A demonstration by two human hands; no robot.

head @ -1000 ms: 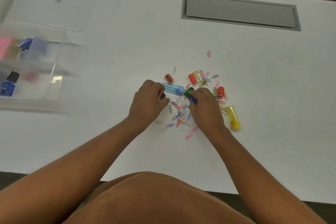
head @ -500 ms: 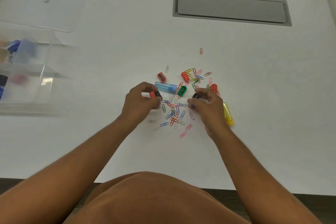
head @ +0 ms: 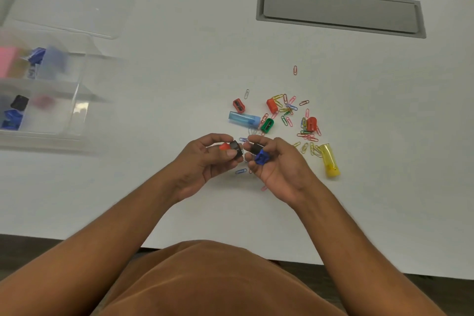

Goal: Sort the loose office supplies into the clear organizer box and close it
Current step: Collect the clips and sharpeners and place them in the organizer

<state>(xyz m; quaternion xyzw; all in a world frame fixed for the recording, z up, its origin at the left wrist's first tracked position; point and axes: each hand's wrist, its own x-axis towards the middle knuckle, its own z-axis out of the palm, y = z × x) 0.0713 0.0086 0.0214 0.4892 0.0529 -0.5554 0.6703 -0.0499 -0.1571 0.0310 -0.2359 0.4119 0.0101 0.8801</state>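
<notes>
I see two hands held just above the white table [head: 159, 100]. My left hand [head: 205, 159] has its fingers curled round two small plastic pencil sharpeners, one black [head: 236, 147] and one red-orange [head: 225, 147]. My right hand [head: 277, 161] pinches a small black sharpener [head: 256, 148] and a small blue plastic sharpener [head: 262, 157] at its fingertips. The two hands are very near each other, almost touching.

The clear plastic organizer box [head: 77, 100] sits far off to the left, well apart from the hands. Its lid is open. It looks blurry, but I can make out blue, black and pink things in its little rooms.

More stuff lies on the table behind the hands: a red sharpener [head: 238, 106], an orange sharpener [head: 271, 105], a green sharpener [head: 267, 125], another red one [head: 311, 123], a see-through blue tube [head: 244, 118], a see-through yellow tube [head: 329, 160], and a heap of little coloured paper clips [head: 288, 110].

I think this is the picking-up step. The hands have gathered some sharpeners, and I guess the next move is to carry them left to the box and drop them in the room with the same kind of thing. That calls for a firm hold, so no small piece slips out on the way. A lot is left to do: the clips, the tubes, the other sharpeners, and then shutting the lid.
</notes>
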